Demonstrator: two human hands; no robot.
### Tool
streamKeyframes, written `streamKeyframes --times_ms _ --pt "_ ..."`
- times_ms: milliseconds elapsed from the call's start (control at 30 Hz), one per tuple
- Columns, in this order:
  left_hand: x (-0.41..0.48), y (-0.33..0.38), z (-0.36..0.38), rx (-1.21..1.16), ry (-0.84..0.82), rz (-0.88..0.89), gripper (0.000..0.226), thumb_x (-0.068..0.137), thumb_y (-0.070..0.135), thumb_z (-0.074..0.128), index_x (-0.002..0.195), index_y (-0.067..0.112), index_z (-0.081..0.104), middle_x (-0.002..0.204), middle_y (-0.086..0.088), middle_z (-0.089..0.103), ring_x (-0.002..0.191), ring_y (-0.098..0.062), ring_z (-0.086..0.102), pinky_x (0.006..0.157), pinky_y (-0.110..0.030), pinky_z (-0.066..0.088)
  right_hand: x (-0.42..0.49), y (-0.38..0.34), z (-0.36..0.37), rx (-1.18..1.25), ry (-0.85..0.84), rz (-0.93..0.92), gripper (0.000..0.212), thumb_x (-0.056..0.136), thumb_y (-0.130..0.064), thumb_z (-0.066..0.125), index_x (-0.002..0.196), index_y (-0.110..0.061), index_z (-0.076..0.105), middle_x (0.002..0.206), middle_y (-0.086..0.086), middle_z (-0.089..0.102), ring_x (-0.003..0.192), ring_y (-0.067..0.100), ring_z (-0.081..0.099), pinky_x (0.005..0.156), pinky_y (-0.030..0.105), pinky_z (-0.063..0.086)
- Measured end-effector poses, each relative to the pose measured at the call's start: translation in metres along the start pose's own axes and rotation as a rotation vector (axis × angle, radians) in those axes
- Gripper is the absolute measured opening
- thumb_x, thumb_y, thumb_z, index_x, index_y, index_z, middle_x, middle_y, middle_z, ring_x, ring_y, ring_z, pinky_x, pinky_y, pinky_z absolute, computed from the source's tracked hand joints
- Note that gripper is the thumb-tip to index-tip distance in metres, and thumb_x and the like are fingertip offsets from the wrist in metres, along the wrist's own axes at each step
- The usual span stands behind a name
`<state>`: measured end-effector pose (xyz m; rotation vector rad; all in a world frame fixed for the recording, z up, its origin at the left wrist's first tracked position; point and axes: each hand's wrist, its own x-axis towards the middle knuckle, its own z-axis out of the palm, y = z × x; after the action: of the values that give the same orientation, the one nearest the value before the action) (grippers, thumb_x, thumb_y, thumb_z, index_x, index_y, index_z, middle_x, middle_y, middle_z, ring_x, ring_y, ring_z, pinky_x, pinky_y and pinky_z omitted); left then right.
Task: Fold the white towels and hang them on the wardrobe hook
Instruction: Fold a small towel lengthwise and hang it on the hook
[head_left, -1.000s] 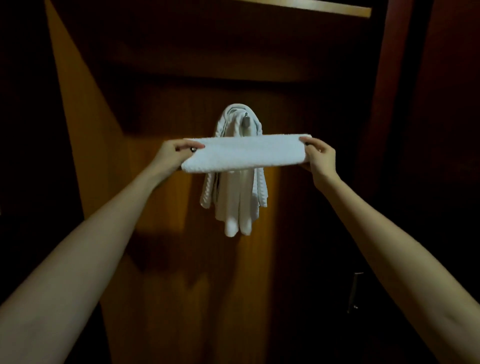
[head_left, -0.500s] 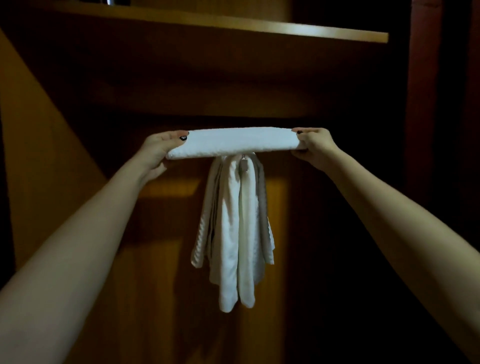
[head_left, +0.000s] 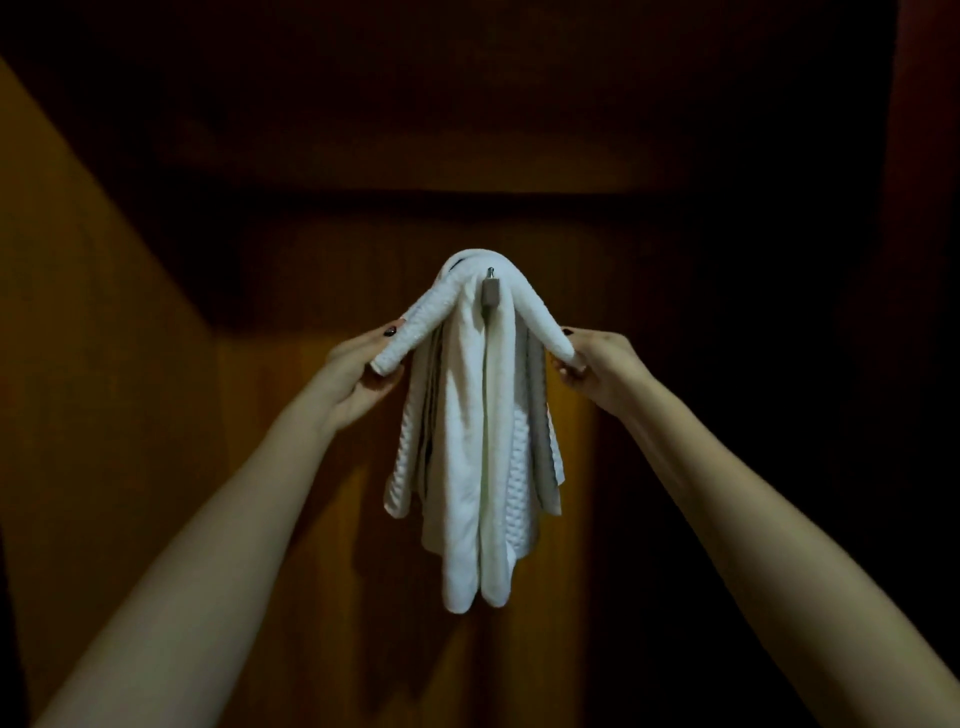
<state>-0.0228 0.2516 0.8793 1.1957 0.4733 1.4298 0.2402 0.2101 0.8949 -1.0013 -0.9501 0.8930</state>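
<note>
A narrow folded white towel (head_left: 535, 317) is draped in an arch over the metal wardrobe hook (head_left: 490, 293), behind its tip. My left hand (head_left: 358, 374) pinches its left end and my right hand (head_left: 597, 364) pinches its right end, both ends pulled downward. Under the arch, several white towels (head_left: 467, 457) hang from the same hook in long folds, some smooth and some with a waffle weave.
The hook sits on the dark wooden back panel (head_left: 623, 291) of the wardrobe. A lighter wooden side wall (head_left: 93, 322) slopes at the left. A shelf underside (head_left: 467, 130) lies in shadow above. The right side is very dark.
The towel was held flat and straight in front of and above the hook. Now its middle rests over the hook and both hands have dropped, bending it into an arch.
</note>
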Motion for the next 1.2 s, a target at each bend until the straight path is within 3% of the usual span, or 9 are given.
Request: streamKeyframes --times_ms 167,333,433,633,733,833,933,1067,1200 --pt "-0.006 -0.032 0.012 -0.218 0.062 -0.083 0.015 0.094 -0.002 0.047 0.09 0.004 0.06 0.078 -0.007 0.061 0.058 -0.008 0.061 0.052 -0.017 0.05 -0.006 0.035 0.01 0.225 -0.108 0.057 0.015 0.092 0.003 0.052 0.096 -0.007 0.063 0.06 0.004 0.062 0.044 0.009 0.054 0.041 0.017 0.043" --pt "-0.009 -0.054 0.033 -0.168 0.066 -0.075 0.027 0.094 0.0 0.051 0.12 -0.001 0.058 0.111 -0.018 0.064 0.098 -0.023 0.064 0.092 -0.034 0.052 -0.014 0.054 0.033 0.259 -0.098 0.015 0.026 0.093 0.005 0.053 0.114 -0.005 0.063 0.06 0.004 0.066 0.043 0.009 0.056 0.044 0.02 0.045" --pt "-0.014 -0.058 0.045 -0.111 0.111 -0.023 0.025 0.094 -0.002 0.051 0.118 -0.002 0.059 0.109 -0.019 0.066 0.098 -0.026 0.065 0.081 -0.034 0.056 -0.023 0.055 0.038 0.198 -0.091 -0.058 0.021 0.094 -0.002 0.056 0.109 -0.015 0.062 0.077 0.003 0.071 0.057 0.009 0.065 0.051 0.022 0.051" --pt "-0.022 -0.044 0.042 0.685 0.257 0.296 0.029 0.098 0.016 0.045 0.084 -0.003 0.063 0.101 -0.022 0.059 0.089 -0.033 0.056 0.081 -0.042 0.047 -0.039 0.053 0.032 -0.194 0.027 -0.425 0.021 0.098 -0.01 0.046 0.078 -0.012 0.054 0.069 0.003 0.045 0.059 0.012 0.039 0.055 0.027 0.03" --pt "-0.031 -0.035 0.055 0.777 0.143 0.501 0.036 0.1 0.026 0.044 0.124 0.002 0.057 0.13 -0.011 0.054 0.112 -0.019 0.056 0.096 -0.034 0.048 -0.05 0.044 0.033 -0.218 -0.048 -0.604 0.026 0.1 -0.015 0.044 0.075 -0.013 0.051 0.061 -0.004 0.044 0.054 0.005 0.036 0.052 0.023 0.03" --pt "-0.036 -0.039 0.07 0.942 0.05 0.553 0.06 0.096 0.032 0.054 0.148 0.02 0.028 0.144 0.002 0.042 0.115 -0.004 0.046 0.082 -0.013 0.041 -0.058 0.044 0.04 -0.334 -0.122 -0.676 0.013 0.099 -0.023 0.051 0.101 -0.017 0.062 0.072 -0.002 0.057 0.06 0.003 0.045 0.054 0.019 0.037" --pt "-0.038 -0.046 0.068 0.993 0.124 0.555 0.057 0.095 0.02 0.053 0.147 0.019 0.029 0.146 -0.001 0.042 0.117 -0.014 0.051 0.081 -0.018 0.042 -0.059 0.054 0.041 -0.393 -0.086 -0.685 0.01 0.097 -0.014 0.053 0.101 -0.011 0.061 0.069 -0.012 0.051 0.055 -0.003 0.044 0.052 0.012 0.035" --pt "-0.04 -0.054 0.059 1.003 0.136 0.535 0.028 0.093 0.008 0.046 0.121 0.011 0.052 0.105 -0.009 0.065 0.084 -0.022 0.063 0.067 -0.037 0.049 -0.061 0.057 0.038 -0.463 -0.054 -0.659 0.015 0.095 -0.006 0.049 0.084 -0.008 0.059 0.074 0.012 0.061 0.061 0.015 0.048 0.055 0.027 0.037" --pt "-0.044 -0.055 0.041 1.031 -0.007 0.468 0.035 0.099 0.014 0.044 0.134 0.013 0.048 0.123 -0.01 0.062 0.113 -0.026 0.059 0.092 -0.039 0.049 -0.066 0.058 0.036 -0.515 -0.063 -0.65 0.016 0.095 -0.005 0.047 0.091 -0.004 0.062 0.086 0.019 0.065 0.067 0.018 0.051 0.059 0.029 0.039"
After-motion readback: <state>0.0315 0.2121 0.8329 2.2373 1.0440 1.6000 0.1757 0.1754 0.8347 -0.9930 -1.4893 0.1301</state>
